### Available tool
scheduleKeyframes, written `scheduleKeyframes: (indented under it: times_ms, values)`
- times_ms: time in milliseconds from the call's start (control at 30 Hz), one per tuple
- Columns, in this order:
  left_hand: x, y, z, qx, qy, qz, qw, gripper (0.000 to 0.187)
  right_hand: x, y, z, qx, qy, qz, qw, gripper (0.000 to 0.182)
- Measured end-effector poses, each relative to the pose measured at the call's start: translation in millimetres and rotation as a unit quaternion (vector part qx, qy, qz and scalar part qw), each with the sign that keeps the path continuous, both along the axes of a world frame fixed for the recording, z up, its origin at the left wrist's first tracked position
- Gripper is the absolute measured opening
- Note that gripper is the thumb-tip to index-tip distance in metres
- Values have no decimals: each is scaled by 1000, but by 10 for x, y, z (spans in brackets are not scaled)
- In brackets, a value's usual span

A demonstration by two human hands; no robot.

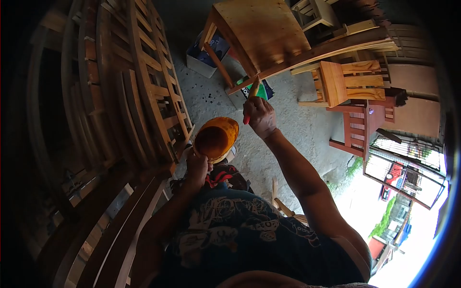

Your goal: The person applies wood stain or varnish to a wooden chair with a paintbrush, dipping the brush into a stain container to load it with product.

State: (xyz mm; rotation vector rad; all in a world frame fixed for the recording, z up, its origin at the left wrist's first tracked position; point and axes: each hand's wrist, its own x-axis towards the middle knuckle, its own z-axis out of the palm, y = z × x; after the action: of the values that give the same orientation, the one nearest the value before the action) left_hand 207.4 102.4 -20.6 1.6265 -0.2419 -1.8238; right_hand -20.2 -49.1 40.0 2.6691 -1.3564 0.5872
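Note:
My left hand [198, 165] grips an orange bowl [216, 138] by its lower rim; the inside is stained dark brown. My right hand [259, 116] is raised and closed around a brush [252, 91] with a red handle end below the fist. The brush tip touches the edge of a long light wooden plank [317, 53] that belongs to a wooden table [261, 29] lying tilted. The bowl hangs to the left of and below the brush hand, apart from it.
Slatted wooden frames [153, 81] lean stacked along the left. Small wooden chairs [345, 81] and a reddish one [362, 127] stand at right. A cardboard box [206, 55] sits on the concrete floor [297, 129]. A metal gate [408, 168] is at lower right.

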Motion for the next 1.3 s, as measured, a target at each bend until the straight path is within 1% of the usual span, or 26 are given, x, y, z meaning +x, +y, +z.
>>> scheduleKeyframes:
  times_ms: [67, 133, 200, 267, 333, 400, 467, 500, 567, 600, 667, 700, 767, 800, 867, 933, 967, 1000, 1067, 1100, 1133, 1167, 1200, 1233, 1267, 1300]
  values:
    - [29, 20, -4, -7, 15, -1, 1000, 38, -35, -137, 235, 18, 35, -41, 998, 21]
    - [36, -1, -2, -23, 38, -9, 999, 36, -70, -212, 675, 2, 27, -52, 998, 22]
    - [33, -20, 9, -25, 52, -19, 998, 35, -110, -212, 1114, -15, 9, -14, 1000, 22]
    - [-2, -52, 20, -19, 47, -27, 998, 35, -86, -167, 1574, -35, 9, -24, 999, 20]
    - [-36, -73, 28, -5, 50, 2, 999, 36, -88, -144, 1996, -66, 13, -50, 997, 19]
    - [-41, -79, -1, -27, 64, -9, 998, 37, -110, -113, 2413, -84, 28, -67, 994, 16]
    - [-56, -95, 9, -21, 37, -31, 999, 37, -148, -105, 2757, -117, 20, -107, 987, 19]
    - [-51, -95, -26, -28, 41, -34, 998, 37, -174, -112, 2953, -134, 34, -130, 982, 20]
    - [-51, -84, -135, -3, 59, -57, 997, 40, -326, -157, 3340, -161, 29, -119, 979, 20]
    - [-59, -73, -152, -9, 61, -59, 996, 40, -404, -184, 3483, -196, -2, -82, 977, 20]
    - [-70, -62, -175, -23, 37, -72, 996, 42, -335, 12, 3723, -204, -43, -81, 975, 23]
    - [-81, -57, -137, -24, 37, -72, 996, 42, -283, 97, 3740, -206, -43, -81, 974, 23]
    - [-107, -76, -30, -37, 16, -48, 998, 23, -143, 196, 3707, -358, 7, -48, 932, 25]
    - [-113, -83, -33, -40, 16, -50, 998, 23, -96, 182, 3644, -361, 8, -51, 931, 25]
    - [-100, -75, -49, -37, 21, -46, 998, 24, -46, 146, 3409, -420, 11, -21, 907, 27]
    - [-85, -97, 20, -21, 12, -56, 998, 24, -116, 37, 3161, -368, 7, -19, 930, 27]
    - [-84, -109, 49, -3, 5, -61, 998, 24, -238, -15, 2952, -334, 36, -29, 941, 27]
    - [-73, -83, 12, -6, 5, -62, 998, 24, -346, -41, 2759, -300, 65, -39, 951, 27]
    - [-42, -46, -113, -27, 17, -60, 998, 26, -337, 31, 2585, -273, 89, -19, 958, 26]
    - [-35, -59, -109, -29, 16, -59, 998, 26, -257, 103, 2627, -263, 72, -23, 962, 28]
    - [-24, -58, -100, -10, 29, -50, 998, 31, -163, 97, 2725, -263, 71, -26, 962, 28]
    - [-16, -58, -93, 9, 41, -43, 998, 38, -55, 95, 2854, -309, 31, -25, 950, 26]
    - [-16, -39, -96, 10, 39, -49, 998, 38, 17, 103, 2958, -353, -8, -25, 935, 25]
    - [-22, -34, -98, 9, 39, -39, 998, 37, 26, 47, 3031, -384, 8, -28, 923, 29]
    - [-22, -44, -97, 6, 41, -29, 999, 37, -50, 8, 3039, -345, 16, -29, 938, 25]
    - [-25, -51, -70, 1, 40, -32, 999, 37, -94, 2, 2966, -294, 75, -16, 953, 23]
